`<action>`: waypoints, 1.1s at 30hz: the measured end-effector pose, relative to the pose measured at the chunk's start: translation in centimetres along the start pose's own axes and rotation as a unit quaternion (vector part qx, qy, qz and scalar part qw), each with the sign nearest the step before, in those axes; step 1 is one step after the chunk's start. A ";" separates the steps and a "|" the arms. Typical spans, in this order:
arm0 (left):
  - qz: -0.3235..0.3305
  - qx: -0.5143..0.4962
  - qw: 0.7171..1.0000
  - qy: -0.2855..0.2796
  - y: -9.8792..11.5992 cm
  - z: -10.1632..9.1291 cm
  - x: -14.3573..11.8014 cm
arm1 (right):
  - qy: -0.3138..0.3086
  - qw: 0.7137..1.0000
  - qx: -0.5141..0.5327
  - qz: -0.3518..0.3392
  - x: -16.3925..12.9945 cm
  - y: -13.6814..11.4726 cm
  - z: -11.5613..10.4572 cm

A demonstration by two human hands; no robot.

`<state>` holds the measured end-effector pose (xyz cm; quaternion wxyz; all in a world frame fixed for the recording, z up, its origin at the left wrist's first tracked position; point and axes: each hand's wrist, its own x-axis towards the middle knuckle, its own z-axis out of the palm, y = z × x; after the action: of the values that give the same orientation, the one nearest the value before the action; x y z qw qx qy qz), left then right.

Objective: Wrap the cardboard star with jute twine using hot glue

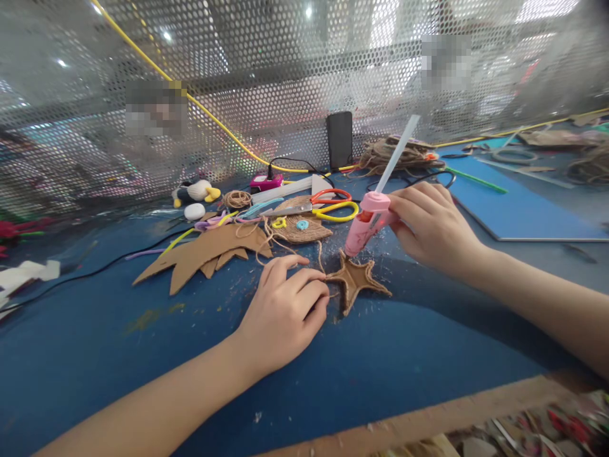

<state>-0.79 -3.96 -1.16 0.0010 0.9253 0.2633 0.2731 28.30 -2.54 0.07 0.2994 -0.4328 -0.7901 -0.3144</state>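
Note:
A small star-shaped cardboard piece [356, 284] lies on the blue tabletop, its edges lined with brown twine. At its left point, the bent fingers of my left hand [288, 312] close on the tip; the thumb side is partly hidden. A loose strand of twine [320, 255] runs from there back toward the pile. In my right hand [431, 222] is a pink hot glue gun [366, 225], gripped with its nozzle pointing down at the star's upper point. A translucent glue stick [398, 154] sticks up out of its back end.
Scissors [334, 211] rest on a twine-covered piece [304, 233] behind the star. Jagged cardboard [209, 251] lies left, near a plush toy [196, 192]. A blue board [518, 200] and twine bundle [397, 154] lie farther back, before a perforated metal screen [285, 82].

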 end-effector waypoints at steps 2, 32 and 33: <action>-0.001 0.000 1.000 0.000 0.0 0.0 0.0 | 0.004 1.000 0.001 -0.002 0.0 0.1 0.1; 0.003 -0.003 1.000 0.001 0.0 0.0 0.0 | -0.032 0.996 0.069 0.038 0.0 -0.1 -0.3; 0.002 -0.004 1.000 0.000 0.0 0.0 -0.1 | -0.035 0.997 0.058 0.043 0.0 -0.1 -0.3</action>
<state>-0.84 -3.97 -1.17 0.0041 0.9258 0.2599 0.2745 28.28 -2.84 0.23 0.3097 -0.4584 -0.7978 -0.2396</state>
